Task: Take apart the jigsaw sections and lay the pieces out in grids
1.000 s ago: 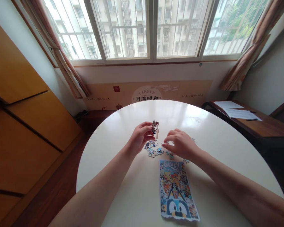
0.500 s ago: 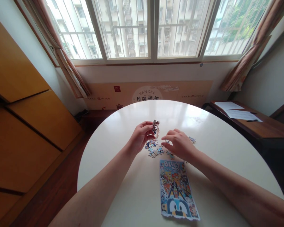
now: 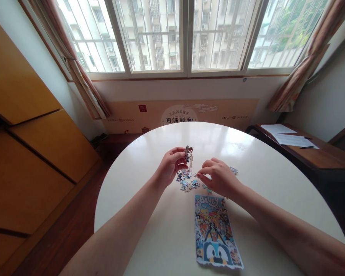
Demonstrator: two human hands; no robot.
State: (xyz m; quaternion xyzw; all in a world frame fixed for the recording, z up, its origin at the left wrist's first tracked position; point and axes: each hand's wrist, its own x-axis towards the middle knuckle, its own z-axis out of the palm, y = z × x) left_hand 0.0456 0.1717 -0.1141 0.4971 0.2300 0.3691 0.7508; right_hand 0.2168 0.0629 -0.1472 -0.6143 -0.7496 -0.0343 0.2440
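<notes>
My left hand (image 3: 172, 165) is closed on a joined clump of puzzle pieces (image 3: 189, 153), held up off the table and seen nearly edge-on. Below and just right of that hand lies a loose heap of small, mostly blue puzzle pieces (image 3: 185, 186). Over the right part of the heap, my right hand (image 3: 217, 174) has thumb and forefinger pinched together. Whatever is between those fingertips is too small to make out. Nearer to me lies a torn-edged picture sheet (image 3: 215, 234) headed "Bluey", with a blue cartoon dog's head.
All this rests on a round white table (image 3: 149, 237). A few more puzzle pieces (image 3: 233, 170) lie beyond my right wrist. To the right, a brown side table (image 3: 330, 155) carries papers (image 3: 294, 140) and pens. Wooden cabinets (image 3: 40, 172) stand at left, and a barred window is ahead.
The thumb and fingers of my right hand have come together into a pinch, over the heap. My left hand keeps its hold on the clump, nearly still.
</notes>
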